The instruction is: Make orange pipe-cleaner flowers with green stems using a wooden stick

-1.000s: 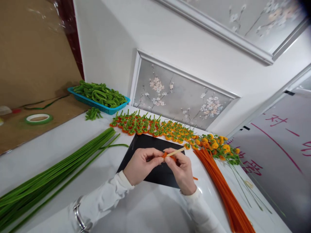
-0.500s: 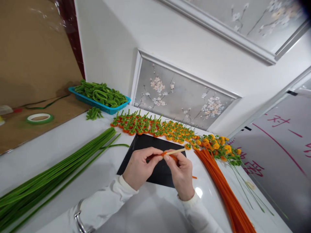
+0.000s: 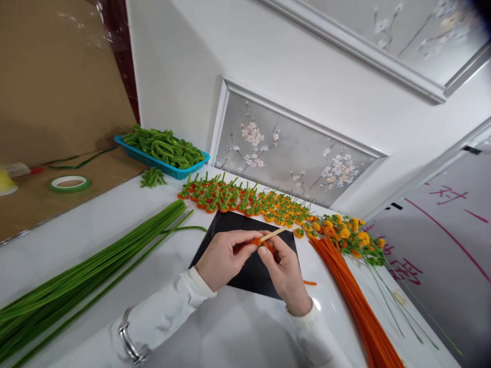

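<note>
Over a black mat (image 3: pixel 251 278), both hands work close together. My left hand (image 3: pixel 224 258) pinches a pale wooden stick (image 3: pixel 273 234) with an orange pipe cleaner (image 3: pixel 255 242) wound around it. The stick's bare end points up and right. My right hand (image 3: pixel 286 273) has its fingers curled on the loose part of that pipe cleaner, thumb just beside the coil. Part of the strand is hidden inside the right fingers. A short orange piece (image 3: pixel 310 283) lies right of the right hand.
Behind the mat stand rows of small orange and yellow pumpkin shapes (image 3: pixel 230 197) with green tops. Green pipe cleaners (image 3: pixel 115 260) lie left, orange ones (image 3: pixel 356 306) right. A blue basket (image 3: pixel 161 164) of green pieces, green tape (image 3: pixel 70 184) and yellow-orange bunches (image 3: pixel 345 232) sit farther back.
The stick now tilts up more steeply. My right thumb and fingers have shifted slightly away from the stick, so more of the orange coil shows by the left fingertips.
</note>
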Demonstrator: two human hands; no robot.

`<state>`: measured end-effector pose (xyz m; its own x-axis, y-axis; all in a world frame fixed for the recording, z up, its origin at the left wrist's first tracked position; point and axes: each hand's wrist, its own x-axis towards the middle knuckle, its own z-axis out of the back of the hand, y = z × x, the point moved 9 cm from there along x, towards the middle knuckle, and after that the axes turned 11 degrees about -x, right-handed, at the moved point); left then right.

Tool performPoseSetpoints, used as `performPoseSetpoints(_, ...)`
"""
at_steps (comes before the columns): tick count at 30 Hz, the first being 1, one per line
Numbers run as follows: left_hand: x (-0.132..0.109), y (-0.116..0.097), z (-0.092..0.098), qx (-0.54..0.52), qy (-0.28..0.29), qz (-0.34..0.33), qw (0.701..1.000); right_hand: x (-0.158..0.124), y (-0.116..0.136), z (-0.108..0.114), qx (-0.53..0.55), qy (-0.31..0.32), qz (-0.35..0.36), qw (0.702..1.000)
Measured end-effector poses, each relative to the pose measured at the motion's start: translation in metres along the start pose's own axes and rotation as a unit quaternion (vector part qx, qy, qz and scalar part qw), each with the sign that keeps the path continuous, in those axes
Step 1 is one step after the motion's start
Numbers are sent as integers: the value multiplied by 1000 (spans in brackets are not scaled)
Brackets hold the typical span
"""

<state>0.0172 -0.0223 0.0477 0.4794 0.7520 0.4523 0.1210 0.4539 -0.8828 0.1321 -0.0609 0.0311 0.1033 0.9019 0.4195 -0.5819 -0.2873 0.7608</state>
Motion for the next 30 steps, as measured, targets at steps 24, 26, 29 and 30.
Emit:
performPoseSetpoints(24, -1, -8, -13, 175, 63, -85, 979, 3, 72, 28, -458, -22, 199, 866)
performPoseSetpoints(26, -3, -8, -15, 178, 67, -84, 978, 14, 66, 32, -429, 9, 177, 886)
performPoseSetpoints(29, -5, -12, -18, 186, 73, -93, 976, 27, 52, 33, -368, 68, 146, 916)
performPoseSetpoints(30, -5, -13, -18, 188, 76, -98, 974, 30, 47, 32, -343, 89, 139, 925)
